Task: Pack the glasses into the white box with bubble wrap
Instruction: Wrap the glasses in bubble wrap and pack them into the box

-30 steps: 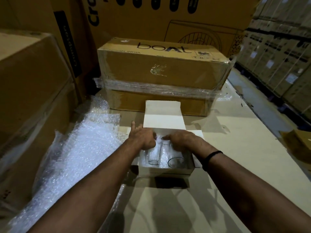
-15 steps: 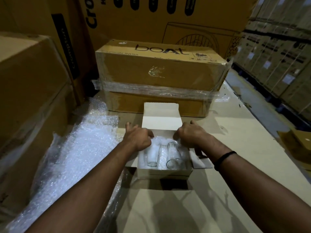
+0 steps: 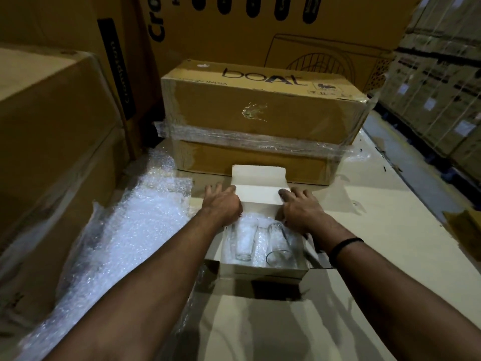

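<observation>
The white box (image 3: 263, 270) stands open on the cardboard surface in front of me. Two clear glasses lie side by side in it, one on the left (image 3: 244, 242) and one on the right (image 3: 280, 247), resting on a bubble wrap lining (image 3: 261, 247). The box's lid flap (image 3: 259, 185) stands up at the far side. My left hand (image 3: 221, 204) grips the lid's left edge, thumb on its front. My right hand (image 3: 299, 207) grips the lid's right edge the same way.
A large loose sheet of bubble wrap (image 3: 125, 246) is spread to the left of the box. A film-wrapped "boAt" carton (image 3: 260, 110) stands just behind the lid. Tall cartons (image 3: 52, 131) wall the left side. An aisle with stacked cartons (image 3: 442, 100) runs on the right.
Both hands left the glasses inside the box, moved apart to the box's sides, then went up and back onto the lid flap's two edges.
</observation>
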Motion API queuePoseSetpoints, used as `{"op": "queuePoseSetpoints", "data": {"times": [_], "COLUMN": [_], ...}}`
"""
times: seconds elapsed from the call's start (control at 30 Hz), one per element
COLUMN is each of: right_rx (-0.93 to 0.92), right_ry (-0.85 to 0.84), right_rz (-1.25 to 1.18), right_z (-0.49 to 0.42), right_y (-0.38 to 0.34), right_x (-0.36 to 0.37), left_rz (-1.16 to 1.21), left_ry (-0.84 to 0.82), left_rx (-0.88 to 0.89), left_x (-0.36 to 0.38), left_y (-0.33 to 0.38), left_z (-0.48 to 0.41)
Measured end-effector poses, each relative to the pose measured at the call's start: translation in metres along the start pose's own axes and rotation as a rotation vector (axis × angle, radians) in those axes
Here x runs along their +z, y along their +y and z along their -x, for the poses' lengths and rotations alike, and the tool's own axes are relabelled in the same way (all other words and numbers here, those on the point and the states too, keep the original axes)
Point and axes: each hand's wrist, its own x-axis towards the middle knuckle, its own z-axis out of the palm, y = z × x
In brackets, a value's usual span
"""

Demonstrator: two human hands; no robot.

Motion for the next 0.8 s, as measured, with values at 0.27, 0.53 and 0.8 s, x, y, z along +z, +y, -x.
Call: {"op": "queuePoseSetpoints", "data": {"times": [0.27,0.53,0.8], "right_rx": [-0.204,-0.088,0.106], "right_ry": [0.147,0.043,-0.184], "right_rz": [0.049,-0.054,-0.245], "right_z": [-0.01,0.013,0.014], "right_y": [-0.02,0.005,0.007], "right_x": [-0.005,-0.008,0.013], "left_rz": [0.065,0.158,0.024], "left_ry": [-0.121,0.12,-0.012], "left_rx": [0.094,0.05,0.032], "left_x": [0.008,-0.004,0.009], "left_y": [0.004,0.0,0.001], "left_z": [-0.004,0.012,0.02]}}
